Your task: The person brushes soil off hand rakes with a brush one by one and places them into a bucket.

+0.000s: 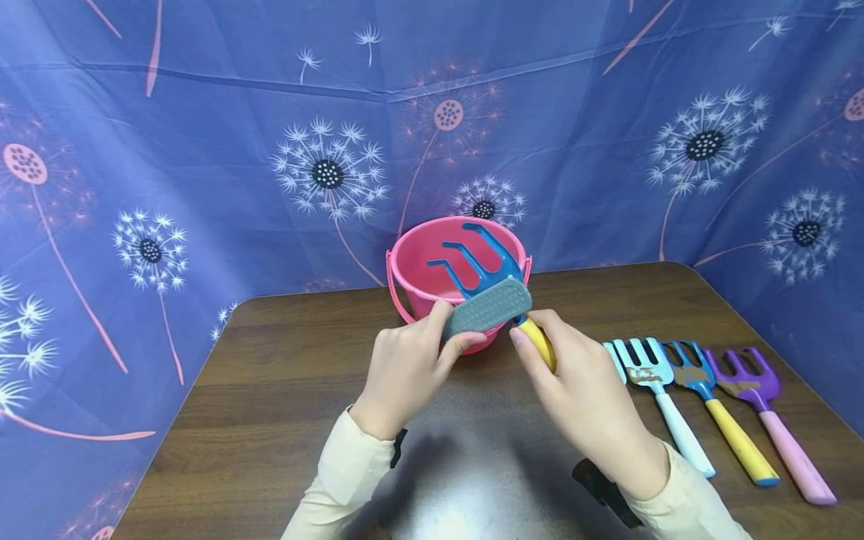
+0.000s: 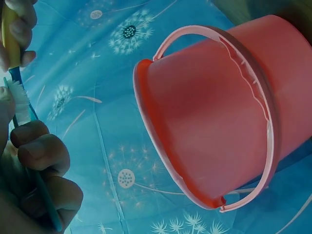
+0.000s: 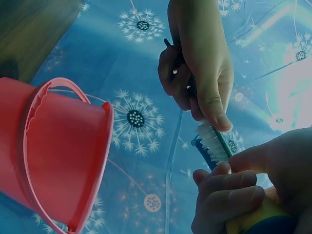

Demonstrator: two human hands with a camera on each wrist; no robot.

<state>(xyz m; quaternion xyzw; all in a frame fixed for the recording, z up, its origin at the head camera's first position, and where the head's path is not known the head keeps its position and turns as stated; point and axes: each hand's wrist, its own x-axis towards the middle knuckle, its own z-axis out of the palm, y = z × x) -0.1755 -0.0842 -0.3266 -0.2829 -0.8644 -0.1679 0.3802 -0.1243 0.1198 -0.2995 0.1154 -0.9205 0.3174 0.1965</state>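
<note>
My left hand (image 1: pixel 408 367) grips a scrub brush (image 1: pixel 491 307) with a flat grey-teal back, thumb and fingers at its near end. White bristles (image 3: pixel 214 144) show in the right wrist view, against the blue head of a toy hand rake. That rake (image 1: pixel 505 266) has its blue tines turned up to the left, and its neck is partly covered by the brush. Around its yellow handle (image 1: pixel 540 346) are the curled fingers of my right hand (image 1: pixel 587 390). Both tools are held above the table, in front of a pink bucket (image 2: pixel 204 117) with its handle hanging down.
On the right of the wooden table (image 1: pixel 270 420) lie a light-blue rake (image 1: pixel 685 435), a blue one with a yellow handle (image 1: pixel 742 442) and a purple one with a pink handle (image 1: pixel 796 457). Brown smears mark their heads. Behind hangs a blue dandelion-print cloth (image 1: pixel 574 150).
</note>
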